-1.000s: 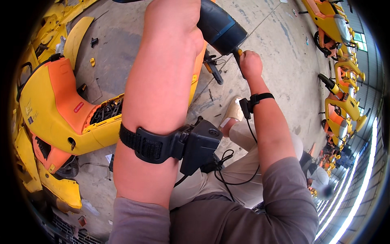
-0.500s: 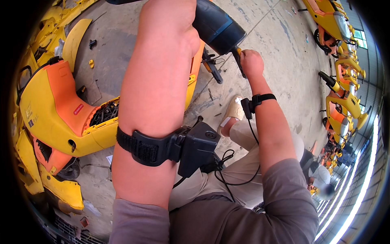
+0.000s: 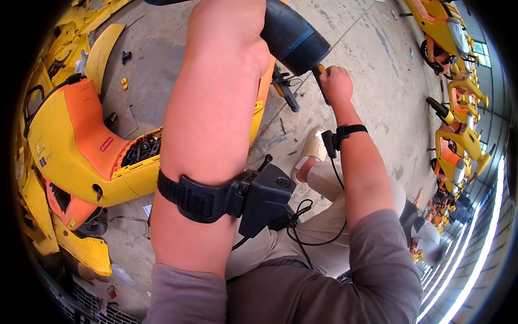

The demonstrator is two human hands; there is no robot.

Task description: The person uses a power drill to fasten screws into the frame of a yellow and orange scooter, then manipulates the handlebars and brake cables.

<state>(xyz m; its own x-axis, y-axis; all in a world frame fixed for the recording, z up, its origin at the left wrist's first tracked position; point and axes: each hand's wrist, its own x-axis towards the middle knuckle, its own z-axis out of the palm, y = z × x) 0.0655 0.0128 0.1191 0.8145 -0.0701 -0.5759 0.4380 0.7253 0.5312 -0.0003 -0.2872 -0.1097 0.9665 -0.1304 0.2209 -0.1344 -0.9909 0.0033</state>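
Note:
My left hand (image 3: 234,16) is at the upper edge, over a long black padded part (image 3: 299,43) that looks like a scooter seat. Its fingers are out of view. At the blunt end of this part, my right hand (image 3: 337,85) is closed round a slim black piece with an orange-yellow section (image 3: 322,75), whose kind I cannot make out. My left forearm covers much of the yellow and orange scooter body (image 3: 118,183) behind it. Each arm carries a strapped-on black device (image 3: 267,197).
Loose yellow panels (image 3: 102,59) pile up at the left. Small parts, including a yellow piece (image 3: 124,83), lie on the concrete floor (image 3: 367,70). Several yellow scooters (image 3: 456,140) line the right side, where another person (image 3: 426,232) is near. My sandalled foot (image 3: 313,146) stands below my right hand.
The view has shifted slightly, so most things sit a little further right or lower. Both hands keep their places at the black part.

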